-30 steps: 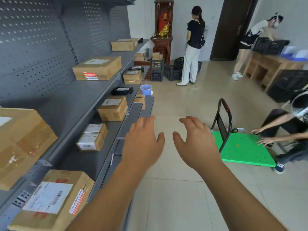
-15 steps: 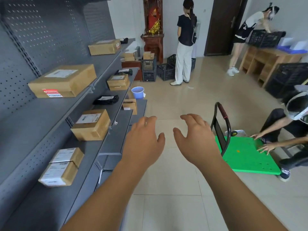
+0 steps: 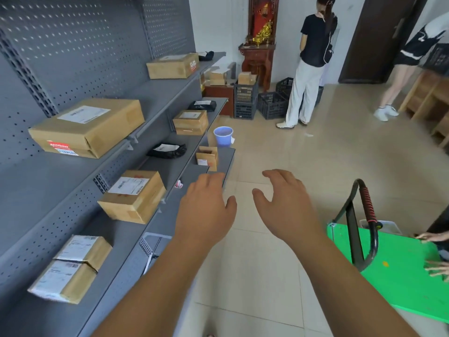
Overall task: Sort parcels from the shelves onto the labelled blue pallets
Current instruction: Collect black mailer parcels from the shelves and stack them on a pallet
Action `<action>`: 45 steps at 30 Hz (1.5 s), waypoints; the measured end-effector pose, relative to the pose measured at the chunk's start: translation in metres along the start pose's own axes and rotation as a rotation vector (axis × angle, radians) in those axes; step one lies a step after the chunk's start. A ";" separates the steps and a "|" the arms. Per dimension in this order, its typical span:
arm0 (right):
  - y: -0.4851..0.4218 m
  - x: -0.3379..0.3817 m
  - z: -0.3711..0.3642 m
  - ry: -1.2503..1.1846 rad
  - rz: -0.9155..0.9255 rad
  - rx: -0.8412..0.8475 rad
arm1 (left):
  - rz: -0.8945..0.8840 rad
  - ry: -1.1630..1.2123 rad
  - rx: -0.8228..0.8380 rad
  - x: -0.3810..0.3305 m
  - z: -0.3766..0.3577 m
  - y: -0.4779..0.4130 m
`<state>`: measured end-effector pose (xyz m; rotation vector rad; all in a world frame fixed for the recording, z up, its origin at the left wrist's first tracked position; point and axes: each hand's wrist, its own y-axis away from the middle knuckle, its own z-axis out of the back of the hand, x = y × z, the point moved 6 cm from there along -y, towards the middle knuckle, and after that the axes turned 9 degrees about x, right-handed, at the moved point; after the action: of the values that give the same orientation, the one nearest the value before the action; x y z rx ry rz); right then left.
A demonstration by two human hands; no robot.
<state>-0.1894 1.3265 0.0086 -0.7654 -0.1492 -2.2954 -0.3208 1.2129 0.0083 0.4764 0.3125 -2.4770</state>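
Left hand (image 3: 206, 212) and right hand (image 3: 284, 207) reach forward, fingers spread, gripping nothing. Boxes (image 3: 132, 195) sit along the front edges of the shelves (image 3: 150, 229), within easy reach; no blue pallet is visible.

Both my arms extended forward, bare forearms entering from the bottom edge and converging toward the middle of view. My left hand (image 3: 205, 210): palm down, back of hand toward me, fingers loosely bent and pointing ahead, thumb out toward the right side. Holds nothing, touches nothing. My right hand (image 3: 289, 207): same attitude, palm down, fingers relaxed and slightly curled at the tips, thumb out toward the left. Also holds nothing. The two hands are level with each other, near one another but apart, thumbs facing across the gap. Wrists straight.
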 end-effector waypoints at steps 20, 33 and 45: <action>-0.303 -0.024 -0.049 0.040 -0.171 0.014 | -0.179 0.021 0.122 0.052 -0.042 -0.322; -0.512 -0.091 -0.040 0.026 -0.065 0.101 | -0.046 -0.042 0.129 0.033 -0.091 -0.511; -0.654 -0.077 -0.105 0.042 0.117 0.312 | 0.225 -0.119 0.099 0.095 -0.110 -0.609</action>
<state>-0.6245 1.8276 -0.0516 -0.5494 -0.4203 -2.1089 -0.7245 1.6866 -0.0614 0.3803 0.0837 -2.2958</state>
